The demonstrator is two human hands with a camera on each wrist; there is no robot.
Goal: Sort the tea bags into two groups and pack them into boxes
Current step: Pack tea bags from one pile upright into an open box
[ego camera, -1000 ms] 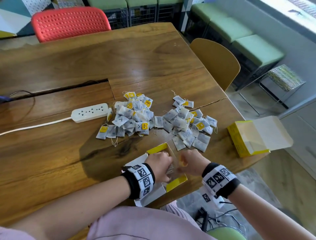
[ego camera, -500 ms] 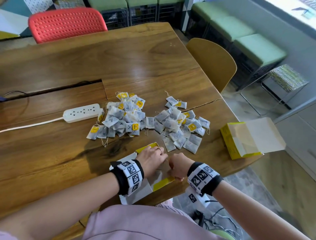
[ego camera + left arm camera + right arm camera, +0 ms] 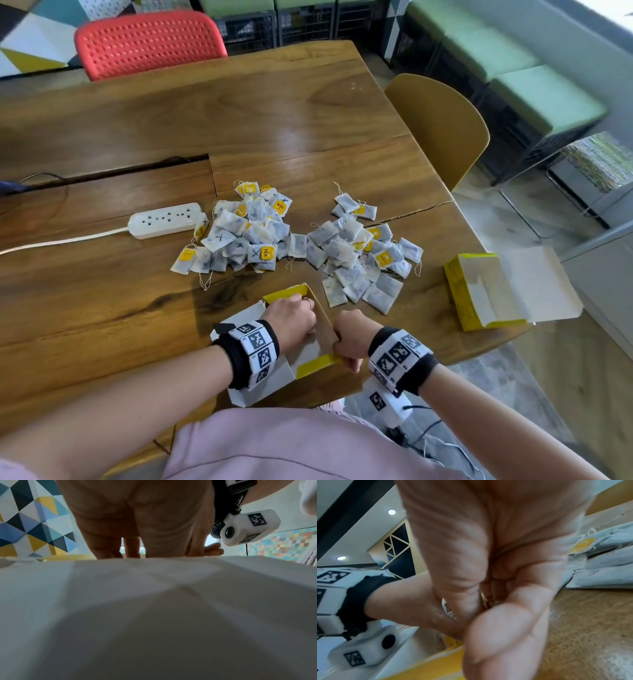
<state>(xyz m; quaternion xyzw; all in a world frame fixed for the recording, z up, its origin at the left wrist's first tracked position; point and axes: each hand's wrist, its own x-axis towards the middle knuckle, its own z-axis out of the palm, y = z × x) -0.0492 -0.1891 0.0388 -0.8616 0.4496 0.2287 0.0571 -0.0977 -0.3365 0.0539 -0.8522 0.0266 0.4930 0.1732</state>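
An open yellow and white box (image 3: 315,365) lies at the table's near edge. My left hand (image 3: 294,318) reaches down into it; its fingertips are hidden behind the white flap (image 3: 154,601). My right hand (image 3: 349,339) pinches the box's right wall near the yellow front corner, thumb against fingers (image 3: 505,615). Beyond the box lie two heaps of tea bags: the left heap (image 3: 246,233) with X marks and yellow tags, and the right heap (image 3: 359,253). A second open yellow box (image 3: 479,291) rests on its side at the right edge.
A white power strip (image 3: 164,219) and its cable lie left of the heaps. A groove in the table (image 3: 120,171) runs behind it. A red chair (image 3: 147,41) stands at the far side and a tan chair (image 3: 442,126) at the right.
My left hand has sunk deeper into the near box. My right hand has shifted from beside it to the box's right front corner. The heaps have not moved.
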